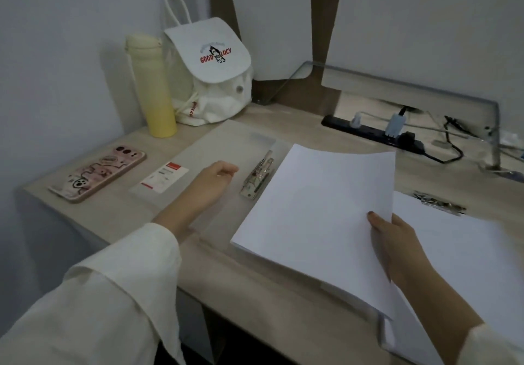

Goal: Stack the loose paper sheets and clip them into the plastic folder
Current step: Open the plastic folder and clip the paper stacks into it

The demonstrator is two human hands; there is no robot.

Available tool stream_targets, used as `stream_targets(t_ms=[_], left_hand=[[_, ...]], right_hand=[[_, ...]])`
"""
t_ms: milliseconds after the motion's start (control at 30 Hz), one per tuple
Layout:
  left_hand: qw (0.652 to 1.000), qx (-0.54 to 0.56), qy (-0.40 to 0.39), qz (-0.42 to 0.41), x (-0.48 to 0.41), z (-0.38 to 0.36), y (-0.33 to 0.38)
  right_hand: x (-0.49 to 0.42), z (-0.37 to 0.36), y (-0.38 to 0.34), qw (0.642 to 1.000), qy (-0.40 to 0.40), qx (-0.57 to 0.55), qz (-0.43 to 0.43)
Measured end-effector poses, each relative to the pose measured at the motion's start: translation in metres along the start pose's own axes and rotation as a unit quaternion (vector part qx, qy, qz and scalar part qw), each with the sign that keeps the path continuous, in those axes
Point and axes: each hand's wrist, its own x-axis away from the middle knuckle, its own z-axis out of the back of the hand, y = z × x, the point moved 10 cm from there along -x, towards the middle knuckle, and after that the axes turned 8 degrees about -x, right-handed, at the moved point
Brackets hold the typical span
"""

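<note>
Nearest the camera, the wooden desk (255, 302) is seen with a cream sleeve (113, 293) drawn over the left forearm. At the near right, the right hand (397, 242) is closed on the right edge of the stack of white sheets (312, 211): the thumb is laid on top and the fingers are hidden beneath, so the stack is pinched between them. The stack is held tilted, its right edge raised and its lower left edge brought down over the right half of the opened plastic folder (224, 140). A 2nd pile of white paper (459, 251) is spread under and beside the right wrist, with a 2nd metal clip (439, 203) at its far edge.

Further in, the left hand (215, 177) is rested on the left half of the translucent folder, its fingers loosely curled and nothing held in them. Just beside its fingertips, the folder's metal clip (258, 177) is seen along the spine, close to the left edge of the stack; whether they touch cannot be told. A red and white label (164, 177) is stuck on the folder's left cover.

Left of that, 1 phone (99, 173) in a pink cartoon case is laid face down. At the back, a black power strip (371, 135) with plugs is placed to the right, and a yellow bottle (151, 87) is stood beside a white bag (209, 70) by the wall.
</note>
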Motion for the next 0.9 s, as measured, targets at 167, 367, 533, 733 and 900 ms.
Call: stream_targets(t_ms=[167, 367, 533, 733, 900], left_hand=[[0.999, 0.039, -0.030, -0.010, -0.005, -0.013, -0.012], [0.997, 0.040, -0.067, -0.009, -0.012, -0.021, -0.009], [0.997, 0.032, -0.062, -0.012, -0.027, -0.017, 0.010], [0.996, 0.027, -0.083, -0.015, -0.043, -0.030, 0.035], [0.991, 0.068, -0.119, 0.001, -0.047, -0.044, 0.042]], right_hand=[[-0.015, -0.021, 0.009, 0.999, 0.020, 0.027, 0.003], [-0.020, -0.028, 0.017, 0.998, 0.025, 0.051, 0.012], [-0.016, -0.026, 0.022, 0.999, 0.026, 0.047, 0.009], [-0.011, -0.026, 0.023, 0.999, 0.024, 0.031, 0.005], [-0.010, -0.024, 0.025, 0.999, 0.028, 0.019, 0.003]])
